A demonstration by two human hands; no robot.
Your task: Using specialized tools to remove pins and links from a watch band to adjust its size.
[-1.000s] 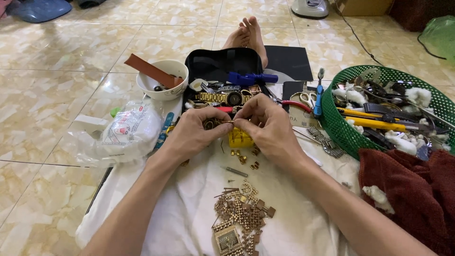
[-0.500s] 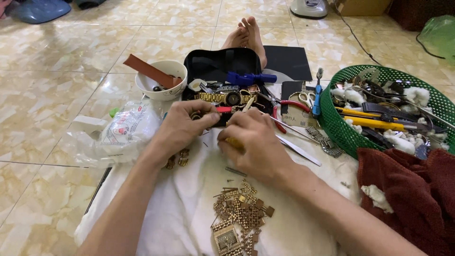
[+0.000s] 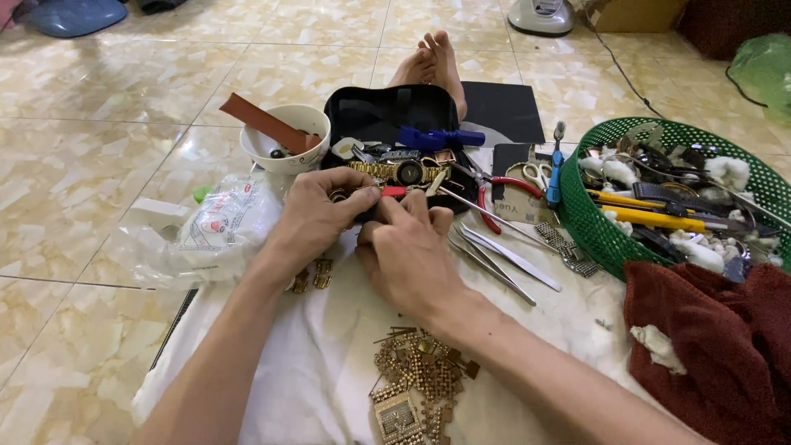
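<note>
Left hand: left hand (image 3: 317, 216) curled, fingertips pinched together at a small gold-coloured piece; piece mostly hidden, kind not resolvable; a red-tipped tool (image 3: 394, 191) shows just past the fingertips, held by which hand I cannot tell
Right hand: right hand (image 3: 409, 251) palm-down, fingers bent, meeting the left fingertips; what it grips is hidden under the knuckles
Held item, place: at the fingertips, above the white cloth (image 3: 329, 363), at the near edge of the black case (image 3: 387, 111)
Beside left hand: gold links (image 3: 309, 276) on the cloth; clear plastic bag (image 3: 218, 235) to the left
Beside right hand: steel tweezers (image 3: 503, 259) lying flat; red-handled pliers (image 3: 503, 194) beyond
Nearer the camera: heap of gold watch-band pieces (image 3: 416, 375)
Farther out: white bowl (image 3: 284, 140) with brown strap; green basket (image 3: 610, 239) of tools; dark red cloth (image 3: 717, 330)
</note>
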